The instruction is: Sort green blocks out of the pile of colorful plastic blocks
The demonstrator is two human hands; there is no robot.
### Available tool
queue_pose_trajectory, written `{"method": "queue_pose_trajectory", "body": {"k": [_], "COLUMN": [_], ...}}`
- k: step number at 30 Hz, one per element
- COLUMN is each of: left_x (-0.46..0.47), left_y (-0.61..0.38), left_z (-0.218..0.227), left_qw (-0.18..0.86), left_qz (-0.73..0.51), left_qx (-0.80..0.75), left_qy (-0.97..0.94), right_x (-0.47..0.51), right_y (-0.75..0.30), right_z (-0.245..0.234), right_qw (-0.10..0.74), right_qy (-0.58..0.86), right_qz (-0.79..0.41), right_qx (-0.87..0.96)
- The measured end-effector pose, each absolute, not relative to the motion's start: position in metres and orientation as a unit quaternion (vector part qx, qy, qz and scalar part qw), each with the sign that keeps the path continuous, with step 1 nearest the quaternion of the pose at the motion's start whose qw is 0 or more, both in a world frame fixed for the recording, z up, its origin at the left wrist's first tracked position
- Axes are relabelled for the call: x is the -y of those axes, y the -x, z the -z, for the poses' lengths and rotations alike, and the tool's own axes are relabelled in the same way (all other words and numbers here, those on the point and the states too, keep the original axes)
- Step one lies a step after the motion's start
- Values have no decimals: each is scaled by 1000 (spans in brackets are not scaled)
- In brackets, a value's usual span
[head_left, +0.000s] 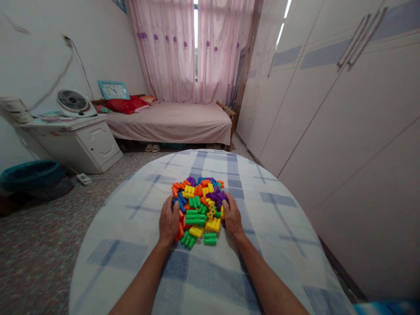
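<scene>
A heap of small plastic building pieces (198,205) in green, yellow, orange, blue and purple lies in the middle of a round table with a blue-and-white checked cloth (131,245). My left hand (168,222) rests flat against the heap's left side, fingers stretched along the pieces. On the heap's right side lies my right hand (232,216), fingers extended and curved a little round the purple pieces. Both hands cup the pile between them. Neither hand lifts a piece.
White wardrobe doors (328,109) fill the right. A bed with a pink cover (173,120) stands beyond the table under pink curtains. At left, a white cabinet (82,144) carries a fan (72,102); a teal basin (29,173) sits on the floor.
</scene>
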State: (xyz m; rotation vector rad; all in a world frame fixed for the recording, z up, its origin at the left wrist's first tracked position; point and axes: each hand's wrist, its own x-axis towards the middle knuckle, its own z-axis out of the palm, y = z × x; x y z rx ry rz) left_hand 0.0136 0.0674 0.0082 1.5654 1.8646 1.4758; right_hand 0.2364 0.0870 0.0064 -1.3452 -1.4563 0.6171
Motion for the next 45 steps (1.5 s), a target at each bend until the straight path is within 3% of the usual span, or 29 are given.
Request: {"method": "queue_pose_trajectory", "body": {"k": [9,16,25,33,39,45], "left_x": [-63,-62,-62,-63,-62,-62], "left_y": [-14,-8,-9,-9,-9,-9], "left_z": [-6,-6,-6,-7,-8,-8], "left_qw": [180,194,186,176,173,173], "left_qz": [-556,-576,-561,-548,-546,-542], "left_qx": [-636,-638,-636,-642,-639,-649], "left_qy": [-504,-472,-497,-506,-514,-504], "right_x": [-87,-73,-59,-64,-62,-62], "right_y": [-268,-296,-289,-296,-300,-299], "right_z": [-8,-8,-18,-14,-16,-14], "right_qw": [521,474,371,383,319,327], "right_qy": [593,516,491,515,510,516], "right_qz": [-245,-376,-248,-221,-204,-192], "right_qx": [563,606,748,734,772,768]}}
